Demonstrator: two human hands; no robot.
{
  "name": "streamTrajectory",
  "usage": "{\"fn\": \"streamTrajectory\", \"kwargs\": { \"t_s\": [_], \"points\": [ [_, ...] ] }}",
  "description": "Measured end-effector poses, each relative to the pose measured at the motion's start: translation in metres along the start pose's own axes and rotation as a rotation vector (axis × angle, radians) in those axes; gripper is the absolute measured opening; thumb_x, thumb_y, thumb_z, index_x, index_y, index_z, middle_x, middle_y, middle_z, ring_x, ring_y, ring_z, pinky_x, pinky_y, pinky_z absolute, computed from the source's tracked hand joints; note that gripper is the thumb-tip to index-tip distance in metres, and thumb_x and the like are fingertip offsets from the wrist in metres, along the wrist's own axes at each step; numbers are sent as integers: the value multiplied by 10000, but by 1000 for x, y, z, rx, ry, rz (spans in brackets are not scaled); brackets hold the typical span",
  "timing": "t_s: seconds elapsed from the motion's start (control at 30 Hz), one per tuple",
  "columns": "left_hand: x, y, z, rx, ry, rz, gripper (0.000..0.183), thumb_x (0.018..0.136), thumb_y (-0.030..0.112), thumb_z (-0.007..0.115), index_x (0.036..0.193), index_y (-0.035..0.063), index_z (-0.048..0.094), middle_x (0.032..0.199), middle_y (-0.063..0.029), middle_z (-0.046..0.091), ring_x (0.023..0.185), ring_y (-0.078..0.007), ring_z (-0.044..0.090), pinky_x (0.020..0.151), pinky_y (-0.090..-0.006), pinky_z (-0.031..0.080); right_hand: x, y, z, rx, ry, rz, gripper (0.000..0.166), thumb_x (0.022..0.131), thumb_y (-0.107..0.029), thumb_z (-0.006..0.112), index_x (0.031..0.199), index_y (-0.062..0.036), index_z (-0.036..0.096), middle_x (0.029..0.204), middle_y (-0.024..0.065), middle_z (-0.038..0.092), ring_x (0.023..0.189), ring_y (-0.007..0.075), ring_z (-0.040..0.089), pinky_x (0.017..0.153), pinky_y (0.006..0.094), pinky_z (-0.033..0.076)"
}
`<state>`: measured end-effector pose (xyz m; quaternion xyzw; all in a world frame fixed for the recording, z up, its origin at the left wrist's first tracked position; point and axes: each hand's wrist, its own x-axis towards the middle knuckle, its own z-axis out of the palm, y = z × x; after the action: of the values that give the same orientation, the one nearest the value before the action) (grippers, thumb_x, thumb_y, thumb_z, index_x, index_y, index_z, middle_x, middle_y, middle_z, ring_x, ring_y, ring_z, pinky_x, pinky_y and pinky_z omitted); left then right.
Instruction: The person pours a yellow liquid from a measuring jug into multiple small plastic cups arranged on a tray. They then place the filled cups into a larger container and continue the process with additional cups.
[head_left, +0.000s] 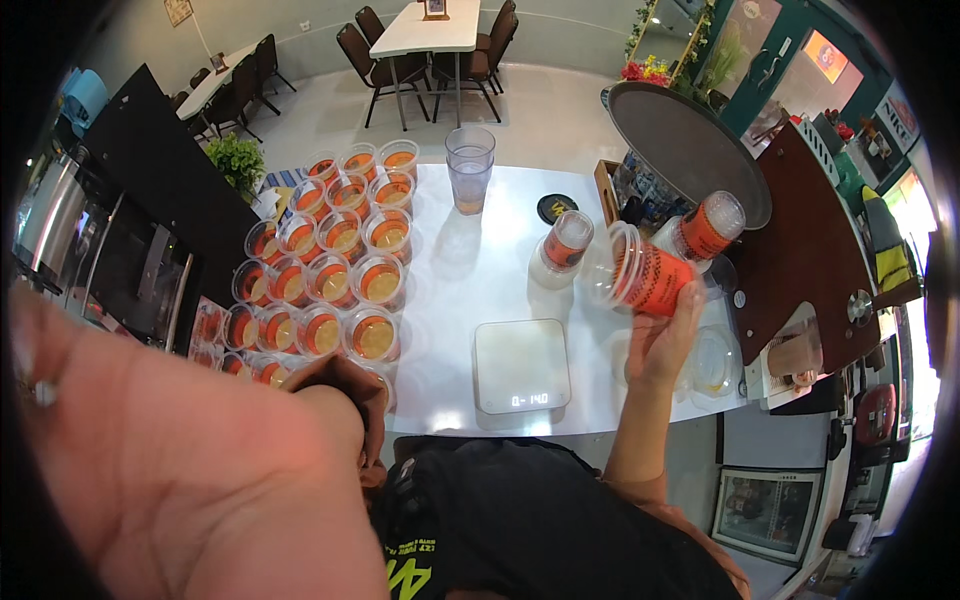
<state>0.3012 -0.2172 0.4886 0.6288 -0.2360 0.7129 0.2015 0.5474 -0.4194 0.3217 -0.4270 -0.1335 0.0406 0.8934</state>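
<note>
My right hand (661, 346) grips a tilted stack of clear plastic cups with orange printed bands (651, 274), rims facing left. Raised close to the camera, my left hand (150, 420) fills the lower left as blurred wrist and palm; its fingers cannot be made out. Left on the white table stand rows of plastic cups (341, 229), many with a tan content at the bottom. A flat white digital scale (523, 360) with a lit display lies before me. Behind it, an upside-down cup stack (568, 236) tops a whitish base; a similar cup stack (709, 225) stands further right.
A tall clear tumbler (470, 169) and a round black coaster (557, 208) are at the back of the table. A large round tray (690, 150) leans at back right beside a brown panel (814, 262). Clear plastic lids (714, 361) lie right of my right hand.
</note>
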Motion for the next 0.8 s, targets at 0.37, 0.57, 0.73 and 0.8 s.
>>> {"fn": "streamTrajectory", "kwargs": {
  "t_s": [0.37,0.57,0.73,0.8],
  "points": [
    [-138,24,52,-239,-445,-1357,997,744,348,920,1539,71,385,1454,-202,443,1378,-369,482,1068,-493,483,-53,14,23,-50,-377,259,759,1007,-630,519,1506,-81,356,1350,106,576,1248,230,597,1090,418,477],
    [-160,19,34,-372,-426,-1485,1019,716,159,945,1566,104,385,1452,-152,454,1275,-272,576,962,-379,567,-51,22,-3,-253,-407,204,749,991,-617,558,1488,-87,376,1376,117,569,1234,221,599,1088,393,465],
    [-170,14,6,-163,-290,-1418,1015,702,202,933,1566,96,413,1415,-111,486,1104,-200,588,898,-324,512,-29,15,-41,140,-131,255,612,1018,-334,658,1513,-121,368,1471,139,512,1303,257,560,1097,410,473],
    [-167,15,-2,-19,-453,-1318,1011,689,258,932,1555,95,434,1388,-113,512,1097,-205,586,915,-347,498,-33,19,-51,40,-193,201,659,965,-205,715,1517,-107,367,1458,131,518,1321,254,543,1099,412,475]
  ]
}}
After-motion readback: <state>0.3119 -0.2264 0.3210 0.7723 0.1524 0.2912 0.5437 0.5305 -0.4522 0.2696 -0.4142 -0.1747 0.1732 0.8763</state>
